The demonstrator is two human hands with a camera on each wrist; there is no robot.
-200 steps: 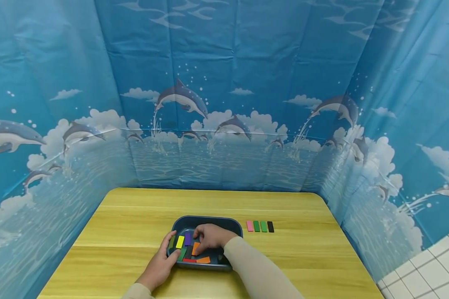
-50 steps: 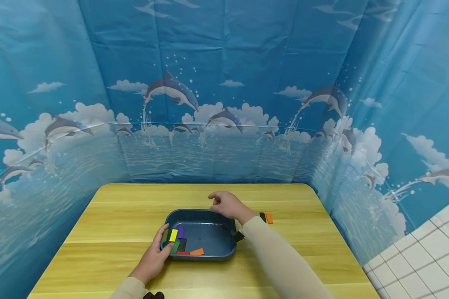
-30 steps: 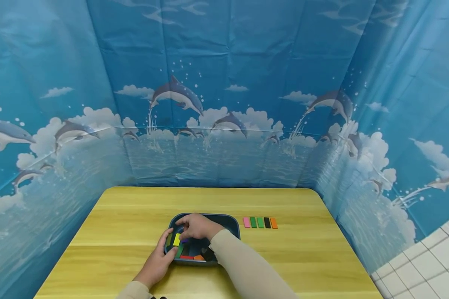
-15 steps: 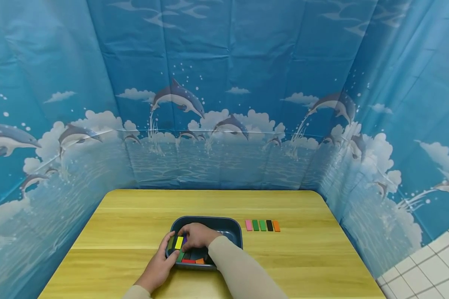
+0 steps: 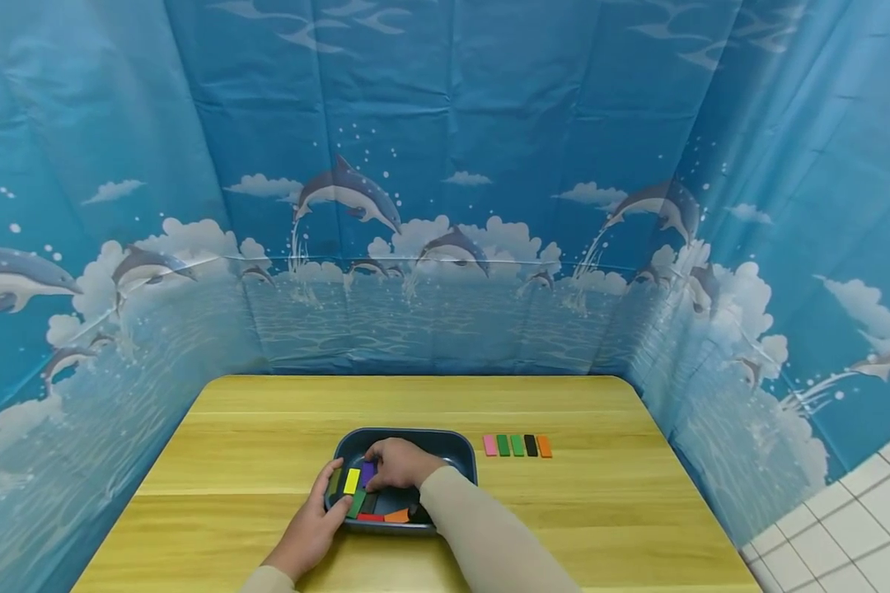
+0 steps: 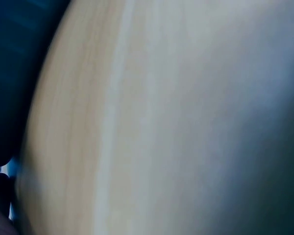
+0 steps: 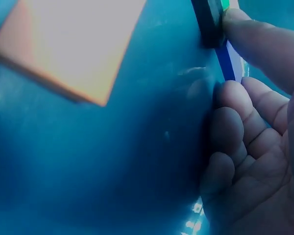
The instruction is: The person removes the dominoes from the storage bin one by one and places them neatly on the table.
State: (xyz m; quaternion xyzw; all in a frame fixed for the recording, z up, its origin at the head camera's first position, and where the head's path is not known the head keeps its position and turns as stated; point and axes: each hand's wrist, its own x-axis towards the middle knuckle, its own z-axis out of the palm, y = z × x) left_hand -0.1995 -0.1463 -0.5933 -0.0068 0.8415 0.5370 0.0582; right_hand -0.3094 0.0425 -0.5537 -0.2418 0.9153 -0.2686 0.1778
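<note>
A dark blue tray [image 5: 456, 441] stands on the table, with flat domino blocks along its left and front sides. My left hand [image 5: 313, 517] holds the tray's left front corner, thumb over the rim by a dark green block [image 5: 357, 503]. Inside the tray, my right hand [image 5: 399, 464] has thumb and index finger at the two ends of a purple block [image 5: 367, 473], pinching it. Left of it lies a yellow block [image 5: 352, 480]. In the right wrist view, the thumb is beside a black block [image 7: 208, 22], and an orange block [image 7: 73, 44] looms close.
Right of the tray, a row stands on the table: a pink block [image 5: 490, 445], two green ones, a black one and an orange block [image 5: 545, 446]. A red block [image 5: 371, 518] lies at the tray's front wall. A dolphin-print curtain [image 5: 445, 321] surrounds the table.
An orange block from the tray has joined the right end of the row. My right hand has come back from the row into the tray, onto the purple block. My left hand has stayed put.
</note>
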